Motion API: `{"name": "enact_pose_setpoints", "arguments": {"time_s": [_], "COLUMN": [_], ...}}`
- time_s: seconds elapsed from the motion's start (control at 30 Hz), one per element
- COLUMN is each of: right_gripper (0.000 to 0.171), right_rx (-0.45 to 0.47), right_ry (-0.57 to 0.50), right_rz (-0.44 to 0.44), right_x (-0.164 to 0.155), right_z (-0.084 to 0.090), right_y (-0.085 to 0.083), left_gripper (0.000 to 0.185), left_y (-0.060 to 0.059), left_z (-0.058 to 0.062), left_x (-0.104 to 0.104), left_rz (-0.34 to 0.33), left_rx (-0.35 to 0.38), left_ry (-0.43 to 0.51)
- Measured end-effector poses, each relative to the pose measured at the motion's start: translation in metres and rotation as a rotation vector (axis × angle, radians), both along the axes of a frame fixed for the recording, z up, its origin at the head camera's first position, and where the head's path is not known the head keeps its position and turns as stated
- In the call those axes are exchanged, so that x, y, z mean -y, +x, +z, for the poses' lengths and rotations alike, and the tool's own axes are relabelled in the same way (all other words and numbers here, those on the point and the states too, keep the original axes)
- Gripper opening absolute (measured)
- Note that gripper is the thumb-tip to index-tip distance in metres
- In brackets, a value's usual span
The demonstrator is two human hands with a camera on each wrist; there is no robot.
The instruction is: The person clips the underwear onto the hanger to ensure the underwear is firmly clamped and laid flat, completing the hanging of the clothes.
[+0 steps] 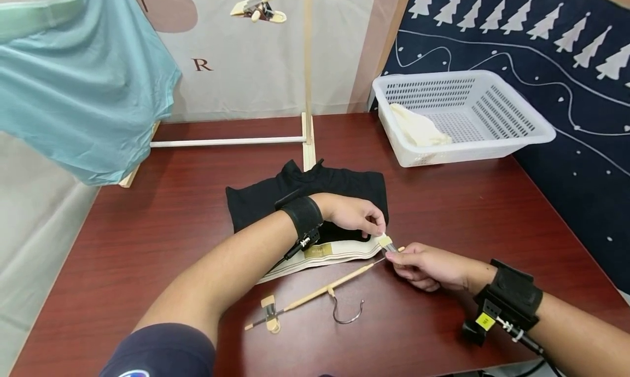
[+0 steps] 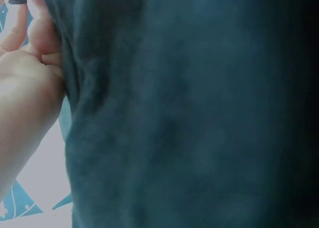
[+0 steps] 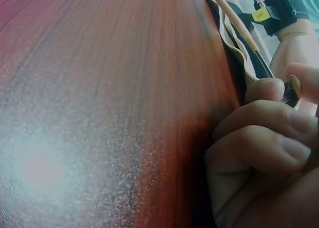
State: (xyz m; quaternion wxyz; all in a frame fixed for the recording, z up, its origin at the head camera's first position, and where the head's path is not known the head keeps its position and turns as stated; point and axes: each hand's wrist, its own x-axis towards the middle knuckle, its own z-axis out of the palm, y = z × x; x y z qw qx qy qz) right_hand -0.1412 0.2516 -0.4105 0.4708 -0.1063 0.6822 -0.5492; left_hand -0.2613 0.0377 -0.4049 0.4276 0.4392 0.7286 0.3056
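A folded black garment [image 1: 305,193] with a cream waistband [image 1: 325,255] lies on the dark red table [image 1: 172,229]. In front of it lies a wooden clip hanger [image 1: 315,296] with a metal hook [image 1: 347,312] and a clip at each end. My left hand [image 1: 380,230] pinches the garment's waistband corner beside the hanger's right clip [image 1: 386,242]. My right hand [image 1: 395,255] pinches that clip from the other side. In the left wrist view dark cloth [image 2: 199,113] fills the frame. The right wrist view shows my curled fingers [image 3: 264,138] by the waistband edge.
A white plastic basket [image 1: 497,106] with a cream cloth [image 1: 418,128] in it stands at the back right. A wooden rack [image 1: 308,92] stands at the back. A teal shirt [image 1: 83,92] hangs at the left. Another clip hanger [image 1: 258,7] hangs above.
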Motion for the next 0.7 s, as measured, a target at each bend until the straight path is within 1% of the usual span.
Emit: {"name": "enact_pose_setpoints", "arguments": {"time_s": [0.1, 0.17, 0.23, 0.3, 0.43, 0.5, 0.57, 0.63, 0.7], "right_gripper": [0.062, 0.063, 0.063, 0.062, 0.059, 0.058, 0.055, 0.053, 0.050], "right_rx": [-0.008, -0.027, -0.072, -0.140, -0.352, -0.467, -0.592, -0.700, -0.801], "right_ry": [0.007, 0.040, 0.107, 0.200, 0.429, 0.532, 0.616, 0.637, 0.620], "right_rz": [0.000, 0.005, 0.022, 0.045, 0.089, 0.112, 0.136, 0.162, 0.179], "right_x": [0.001, 0.001, 0.002, 0.003, 0.005, 0.007, 0.009, 0.015, 0.024], "right_z": [0.001, 0.002, 0.003, 0.006, 0.015, 0.019, 0.025, 0.030, 0.034], "right_y": [0.000, 0.002, 0.003, 0.004, 0.005, 0.003, 0.001, -0.002, -0.006], "left_gripper": [0.017, 0.017, 0.018, 0.022, 0.036, 0.040, 0.038, 0.034, 0.029], "left_y": [0.000, 0.000, 0.002, 0.004, 0.006, 0.006, 0.007, 0.008, 0.011], "left_z": [0.001, 0.000, -0.001, -0.004, -0.004, -0.002, 0.001, 0.005, 0.011], "left_x": [0.000, 0.000, 0.000, 0.001, 0.003, 0.006, 0.011, 0.018, 0.031], "left_rz": [0.003, 0.004, 0.009, 0.012, 0.026, 0.029, 0.049, 0.083, 0.136], "left_rx": [-0.002, 0.004, 0.022, 0.043, 0.050, 0.031, 0.003, -0.069, -0.164], "left_ry": [0.004, 0.007, 0.015, 0.029, 0.053, 0.062, 0.085, 0.126, 0.175]}}
